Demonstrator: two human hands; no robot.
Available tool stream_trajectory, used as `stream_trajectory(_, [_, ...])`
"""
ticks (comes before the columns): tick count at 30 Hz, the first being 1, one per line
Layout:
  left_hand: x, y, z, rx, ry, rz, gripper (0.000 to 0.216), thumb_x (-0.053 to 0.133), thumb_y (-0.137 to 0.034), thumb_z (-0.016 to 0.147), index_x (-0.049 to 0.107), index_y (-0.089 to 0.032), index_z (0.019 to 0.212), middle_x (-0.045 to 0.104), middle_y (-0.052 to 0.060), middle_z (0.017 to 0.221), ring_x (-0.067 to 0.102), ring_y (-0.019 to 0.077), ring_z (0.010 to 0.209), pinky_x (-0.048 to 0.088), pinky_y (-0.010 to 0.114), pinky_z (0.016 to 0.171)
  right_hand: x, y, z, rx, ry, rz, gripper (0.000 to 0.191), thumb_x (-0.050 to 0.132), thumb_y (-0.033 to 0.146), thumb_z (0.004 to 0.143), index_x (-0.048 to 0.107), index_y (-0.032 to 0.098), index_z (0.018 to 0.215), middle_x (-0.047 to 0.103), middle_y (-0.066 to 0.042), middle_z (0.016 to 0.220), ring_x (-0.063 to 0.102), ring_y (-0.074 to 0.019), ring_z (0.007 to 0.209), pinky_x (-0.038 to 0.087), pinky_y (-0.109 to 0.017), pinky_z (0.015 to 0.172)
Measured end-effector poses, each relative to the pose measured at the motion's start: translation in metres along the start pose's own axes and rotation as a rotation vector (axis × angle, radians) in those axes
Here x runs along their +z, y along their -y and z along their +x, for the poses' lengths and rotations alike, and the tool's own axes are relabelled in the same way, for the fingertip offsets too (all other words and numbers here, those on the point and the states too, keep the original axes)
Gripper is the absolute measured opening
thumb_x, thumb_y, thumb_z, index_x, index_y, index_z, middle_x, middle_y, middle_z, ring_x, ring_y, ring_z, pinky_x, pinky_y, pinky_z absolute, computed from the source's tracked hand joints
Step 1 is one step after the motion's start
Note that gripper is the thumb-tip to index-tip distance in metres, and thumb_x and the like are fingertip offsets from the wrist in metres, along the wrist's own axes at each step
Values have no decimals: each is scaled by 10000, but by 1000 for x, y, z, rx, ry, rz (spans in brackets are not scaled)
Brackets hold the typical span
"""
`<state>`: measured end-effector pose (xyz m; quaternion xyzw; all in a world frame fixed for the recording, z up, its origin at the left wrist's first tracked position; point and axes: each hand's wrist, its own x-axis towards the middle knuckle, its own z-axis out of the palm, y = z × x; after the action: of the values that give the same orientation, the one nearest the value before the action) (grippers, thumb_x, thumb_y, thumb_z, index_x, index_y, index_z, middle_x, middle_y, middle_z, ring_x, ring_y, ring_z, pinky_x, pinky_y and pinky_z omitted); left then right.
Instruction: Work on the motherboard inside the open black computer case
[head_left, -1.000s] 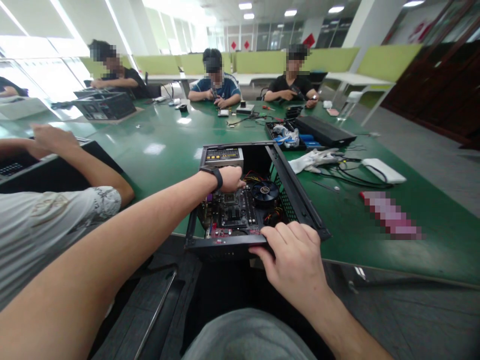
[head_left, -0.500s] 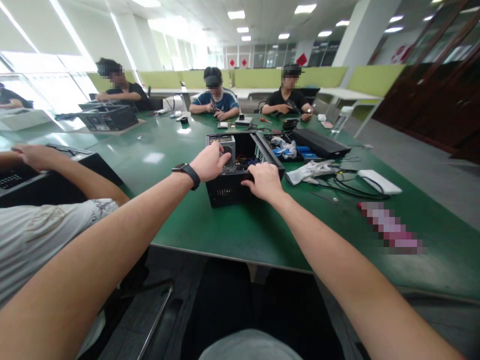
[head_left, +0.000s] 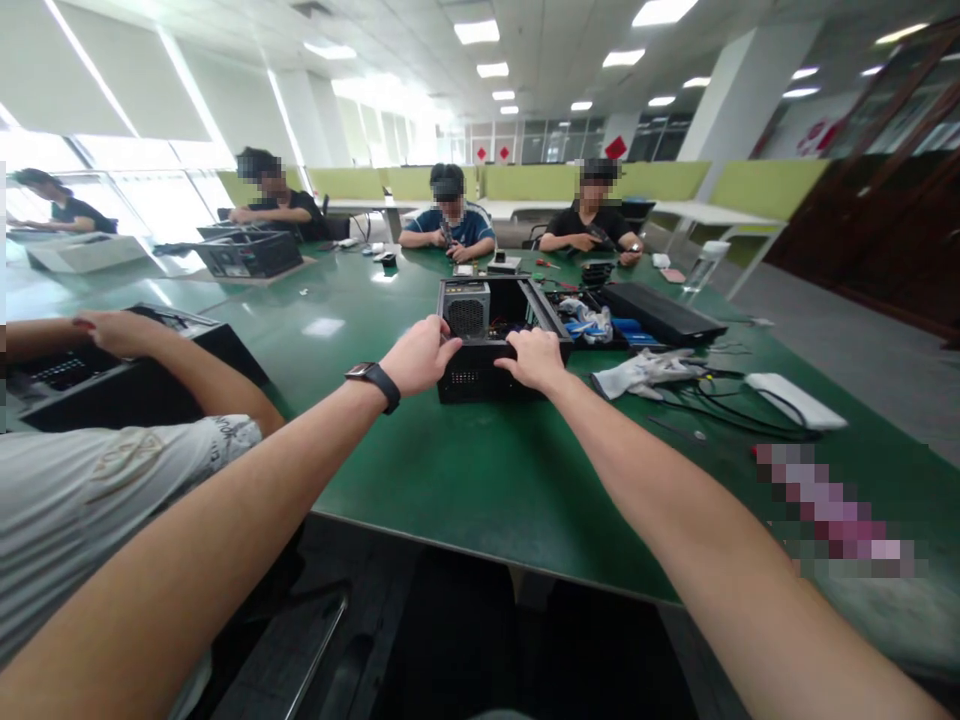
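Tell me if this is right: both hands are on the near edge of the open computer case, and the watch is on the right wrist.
The watch is on the left wrist, not the right; the head view shows it. The left hand and right hand are indeed on the computer case, at its near edge.

The black computer case (head_left: pixel 487 372) sits open-topped on the green table (head_left: pixel 450 480).

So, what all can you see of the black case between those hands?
The black computer case looks like painted metal: an open-topped box, apparently resting on the green table. Its near wall has small vent holes. Inside, at the left, sits a grey power supply with a round fan grille. The left hand touches its near left corner; the right hand grips the near rim.
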<state>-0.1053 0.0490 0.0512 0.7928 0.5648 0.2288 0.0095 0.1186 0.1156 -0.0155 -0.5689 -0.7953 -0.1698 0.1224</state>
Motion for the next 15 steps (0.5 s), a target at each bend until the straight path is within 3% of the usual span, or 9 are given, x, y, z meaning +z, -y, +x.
stream_trajectory(7, [3, -24, 9, 129, 120, 109, 352, 522, -415, 936, 620, -154, 1152, 699, 112, 1060, 635, 223, 987, 472, 337, 896, -35, 26, -89, -29, -64, 65, 367, 546, 529, 922, 602, 182, 1028, 620, -78, 981, 508, -228, 965, 315, -381, 851])
stream_trajectory(12, [27, -42, 12, 242, 333, 273, 435, 621, -481, 866, 702, -164, 1153, 711, 134, 1094, 628, 269, 1092, 469, 318, 912, -71, 42, -169, -57, -76, 119, 287, 573, 481, 923, 603, 203, 987, 613, -62, 923, 478, -230, 924, 266, -376, 828])
stream_trajectory(15, [44, -50, 9, 279, 482, 327, 444, 690, -490, 807, 735, -178, 1119, 739, 116, 1057, 661, 267, 1036, 490, 309, 869, -89, 50, -212, -69, -71, 174, 246, 600, 451, 915, 606, 207, 951, 598, -48, 880, 468, -221, 890, 266, -370, 823])
